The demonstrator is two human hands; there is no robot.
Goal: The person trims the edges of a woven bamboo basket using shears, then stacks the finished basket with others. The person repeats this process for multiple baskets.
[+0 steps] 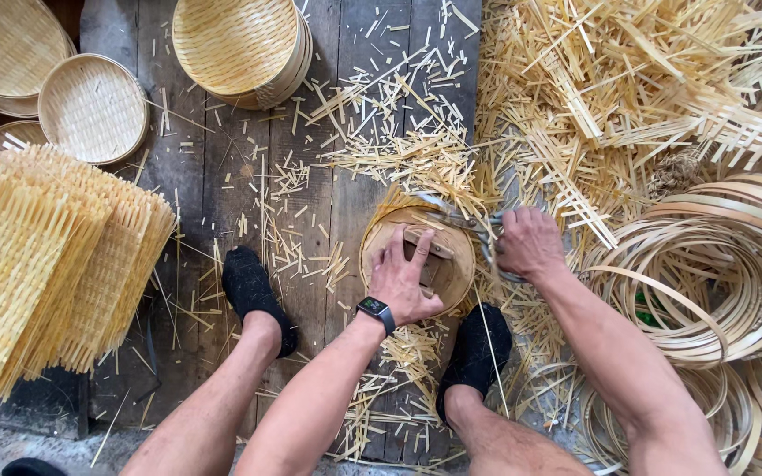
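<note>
Head camera footage looked straight down at you, seated over a dark plank floor (196,176) littered with bamboo offcuts. Your left hand (403,278) lay flat on a round wooden form (456,264), its fingers (396,247) spread open and pressing on the small wooden block (427,240) at the form's middle; a dark smartwatch (376,310) sat on that wrist. The form rested on the floor between your two feet in black socks (253,295), with woven bamboo sticking out from under its far edge. Your right hand (529,242) was just to the right of the form, its fingers curled closed around the handles of a pair of metal shears (465,220), whose blades reached along the form's upper rim into the splints.

A stack of square woven bamboo mats (46,264) lay to your left, well apart from the form. Finished round woven trays (92,107) stood beyond it, and a stack of round baskets (238,44) sat at the top of the view. To your right lay coils of bamboo hoops (707,273), and beyond them a big heap of loose bamboo strips (628,79). Short trimmings (407,150) were scattered just beyond the form.
</note>
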